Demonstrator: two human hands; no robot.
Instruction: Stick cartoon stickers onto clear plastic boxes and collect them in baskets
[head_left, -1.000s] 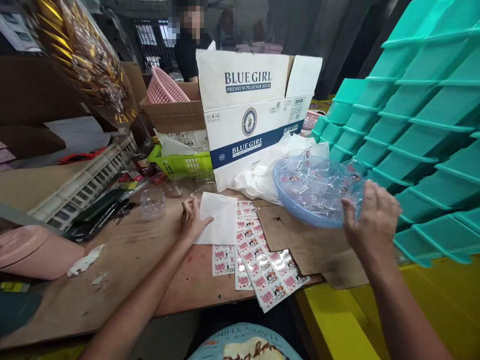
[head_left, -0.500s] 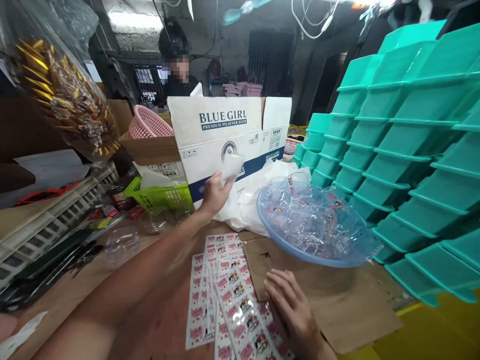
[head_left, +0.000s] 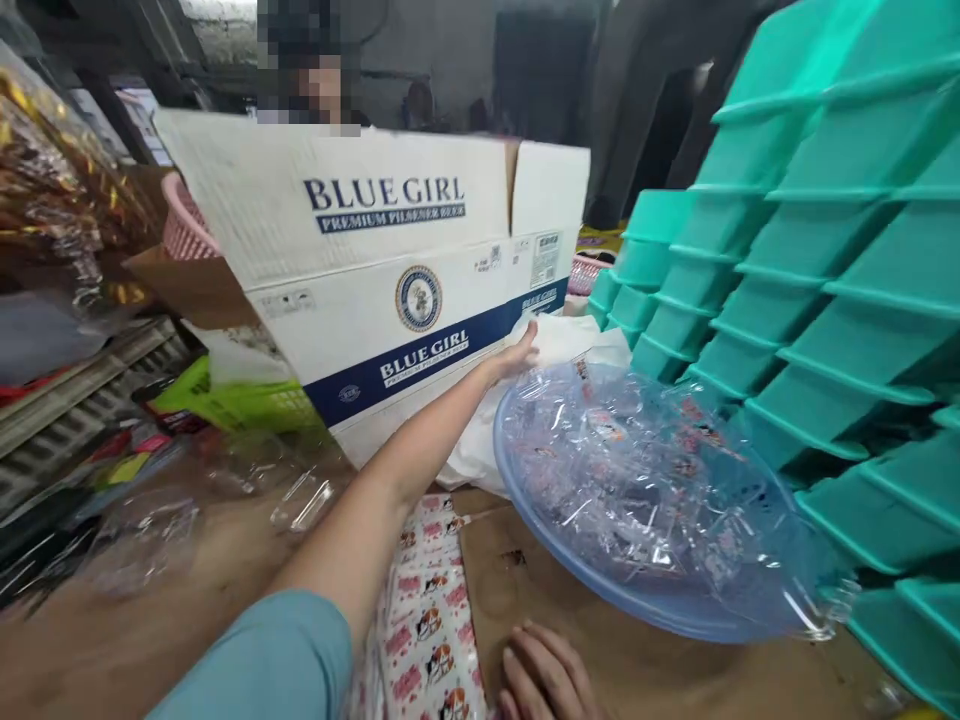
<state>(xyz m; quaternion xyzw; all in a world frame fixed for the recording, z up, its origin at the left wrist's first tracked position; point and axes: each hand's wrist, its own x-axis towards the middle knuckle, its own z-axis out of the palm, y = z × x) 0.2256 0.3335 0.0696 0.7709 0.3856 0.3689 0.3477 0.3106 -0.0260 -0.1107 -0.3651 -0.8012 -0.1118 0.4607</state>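
Note:
At the far side of the work surface, my left hand (head_left: 516, 354) reaches over a pile of white paper sheets (head_left: 559, 338) in front of the beer carton. Its thumb points up, apart from the fingers, and I see no sheet gripped in it. My right hand (head_left: 546, 672) rests at the bottom edge, fingers loosely bent and lying on brown cardboard (head_left: 517, 580); its lower part is cut off. Just left of it lie printed sticker sheets (head_left: 431, 640) with pink marks and small dog-like pictures. A blue basin (head_left: 592, 575) holds clear plastic pieces (head_left: 637, 470) bearing stickers.
A white BLUE GIRL carton (head_left: 345, 290) stands behind the sheets. Tall stacks of turquoise bins (head_left: 810, 300) line the right. Leftward are a green basket (head_left: 240, 405), clear plastic containers (head_left: 146, 530) and a pink basket (head_left: 187, 225). A person (head_left: 322, 85) is behind the carton.
My left hand has moved right along the carton to the paper pile, and the white slip it held no longer shows in it. The view has shifted closer; my right hand stays low on the cardboard.

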